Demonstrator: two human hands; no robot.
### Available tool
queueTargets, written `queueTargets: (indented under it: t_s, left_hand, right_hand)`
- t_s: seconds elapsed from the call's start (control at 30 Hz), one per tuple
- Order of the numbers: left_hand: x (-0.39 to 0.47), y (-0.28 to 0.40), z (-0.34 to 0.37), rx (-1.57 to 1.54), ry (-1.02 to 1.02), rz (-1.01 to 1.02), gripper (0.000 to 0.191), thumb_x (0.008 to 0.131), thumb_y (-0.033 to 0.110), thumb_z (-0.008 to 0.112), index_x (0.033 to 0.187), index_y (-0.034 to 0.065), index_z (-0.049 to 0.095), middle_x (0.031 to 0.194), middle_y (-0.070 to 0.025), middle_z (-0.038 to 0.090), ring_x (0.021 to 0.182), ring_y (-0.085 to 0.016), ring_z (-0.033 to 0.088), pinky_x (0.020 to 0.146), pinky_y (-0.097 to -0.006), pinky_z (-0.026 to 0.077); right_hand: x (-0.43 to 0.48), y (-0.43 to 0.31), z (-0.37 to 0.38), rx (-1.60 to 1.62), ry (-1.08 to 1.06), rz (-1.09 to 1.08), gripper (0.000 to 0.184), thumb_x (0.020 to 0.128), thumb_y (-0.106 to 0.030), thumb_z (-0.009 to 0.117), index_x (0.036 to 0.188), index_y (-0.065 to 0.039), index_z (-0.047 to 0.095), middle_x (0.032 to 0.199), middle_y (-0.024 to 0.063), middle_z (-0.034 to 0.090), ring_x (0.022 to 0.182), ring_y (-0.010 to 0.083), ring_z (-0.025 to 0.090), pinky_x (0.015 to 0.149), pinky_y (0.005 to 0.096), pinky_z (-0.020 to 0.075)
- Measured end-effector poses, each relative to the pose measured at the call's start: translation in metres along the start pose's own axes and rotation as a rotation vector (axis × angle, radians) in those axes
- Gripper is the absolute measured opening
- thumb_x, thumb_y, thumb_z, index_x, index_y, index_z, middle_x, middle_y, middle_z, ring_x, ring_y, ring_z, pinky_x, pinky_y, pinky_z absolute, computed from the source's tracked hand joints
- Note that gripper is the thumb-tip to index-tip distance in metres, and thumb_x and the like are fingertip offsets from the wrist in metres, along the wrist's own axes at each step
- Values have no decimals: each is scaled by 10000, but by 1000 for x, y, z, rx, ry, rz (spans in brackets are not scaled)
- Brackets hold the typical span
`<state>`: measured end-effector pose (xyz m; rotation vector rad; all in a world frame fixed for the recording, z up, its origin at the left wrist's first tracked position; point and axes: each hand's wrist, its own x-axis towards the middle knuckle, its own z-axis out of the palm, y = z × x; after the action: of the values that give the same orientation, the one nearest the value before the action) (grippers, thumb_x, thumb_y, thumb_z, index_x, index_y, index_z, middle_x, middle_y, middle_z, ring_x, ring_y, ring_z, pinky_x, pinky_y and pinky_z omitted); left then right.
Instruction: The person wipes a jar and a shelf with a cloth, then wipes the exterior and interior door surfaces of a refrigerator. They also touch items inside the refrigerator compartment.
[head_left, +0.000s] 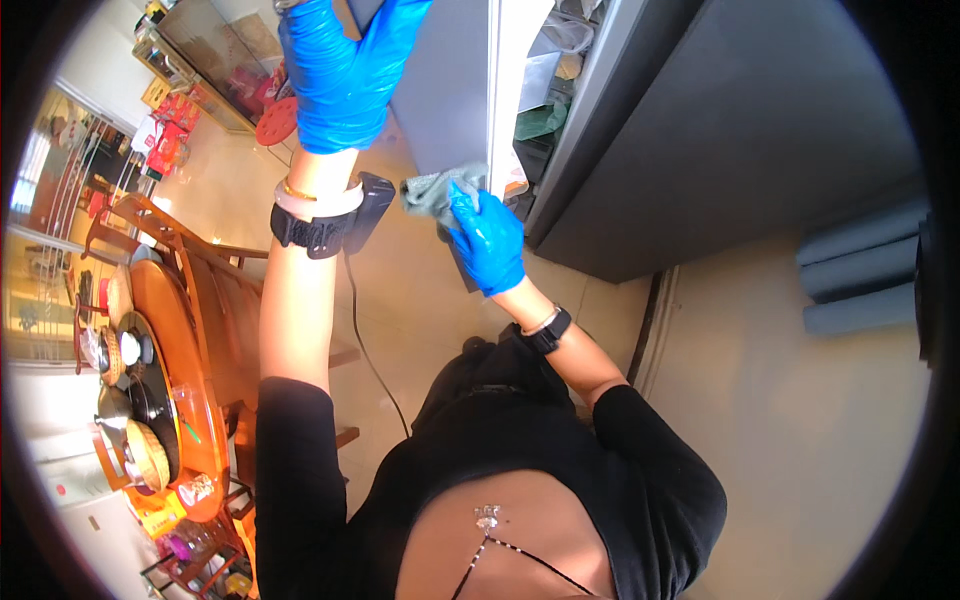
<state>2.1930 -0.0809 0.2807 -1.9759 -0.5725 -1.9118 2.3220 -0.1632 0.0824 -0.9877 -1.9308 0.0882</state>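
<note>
My left hand (341, 79), in a blue glove, reaches up to the top edge of the view with thumb and fingers spread, beside the grey refrigerator door (442, 97). Its fingertips are cut off by the frame. My right hand (489, 244), also gloved in blue, holds a grey-green cloth (442, 191) near the lower edge of that door. The door stands ajar, and bagged items, one in a green plastic bag (541, 121), show on the shelves inside. A dark strap with a black device is on my left wrist.
At the left stand a wooden chair (217, 300) and a round wooden table (161, 292) bearing baskets and pots. A red stool (277, 121) is farther back. A dark cable (360, 330) runs along the tiled floor. The refrigerator's grey side panel (712, 135) spans the upper right.
</note>
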Motion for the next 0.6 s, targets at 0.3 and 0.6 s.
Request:
queueTargets:
  t_s: [0.3,0.6]
  left_hand:
    - [-3,2,-20,-61,23,-141,857,730,-28,665,1396,187,170,1390,-48,279,1181,-170,357,1007,-309,310]
    - [-5,3,-36,-84,89,-147,749,765,-33,614,1376,146,219,1340,-46,350,1140,-176,415,985,-301,351]
  right_hand:
    - [-6,-21,12,31,-186,200,460,727,-226,605,1158,-107,494,796,114,584,635,272,586,527,374,463]
    - [-25,-24,33,14,-340,217,407,758,-246,577,1127,-105,479,753,114,602,599,298,593,502,410,456]
